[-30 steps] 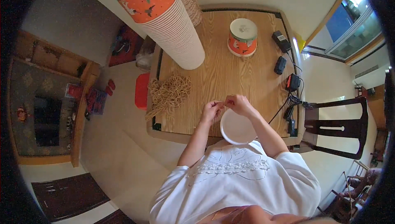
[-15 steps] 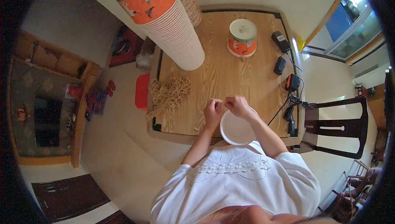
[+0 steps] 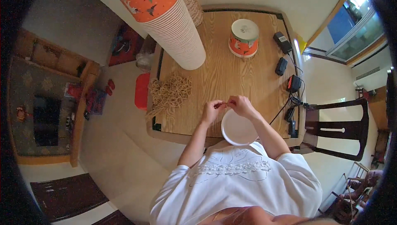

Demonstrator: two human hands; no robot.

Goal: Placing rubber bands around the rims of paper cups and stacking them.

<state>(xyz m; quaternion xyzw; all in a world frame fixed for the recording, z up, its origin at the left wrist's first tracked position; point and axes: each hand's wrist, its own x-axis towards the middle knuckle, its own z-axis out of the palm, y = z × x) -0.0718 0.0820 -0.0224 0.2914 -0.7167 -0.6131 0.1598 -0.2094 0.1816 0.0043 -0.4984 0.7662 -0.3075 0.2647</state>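
Note:
My left hand (image 3: 212, 110) and my right hand (image 3: 242, 105) meet fingertip to fingertip over the table, both closed in a pinch. Whatever lies between the fingers is too small to make out. Just below them, at the table's near edge against my body, is a round white paper tub (image 3: 239, 129); my right forearm passes over its right side. To the left of my hands lies a tangled heap of tan twine (image 3: 171, 92).
A tall leaning stack of paper tubs (image 3: 173, 30) occupies the far left of the wooden table (image 3: 215, 80). One orange and green tub (image 3: 244, 45) stands upside down at the back. Black adapters (image 3: 282, 42) and cables line the right edge, beside a dark chair (image 3: 339, 129).
My left hand has shifted slightly left and turned a little. The right hand has moved slightly right, fingertips still meeting the left's. The tub and twine heap stay in place.

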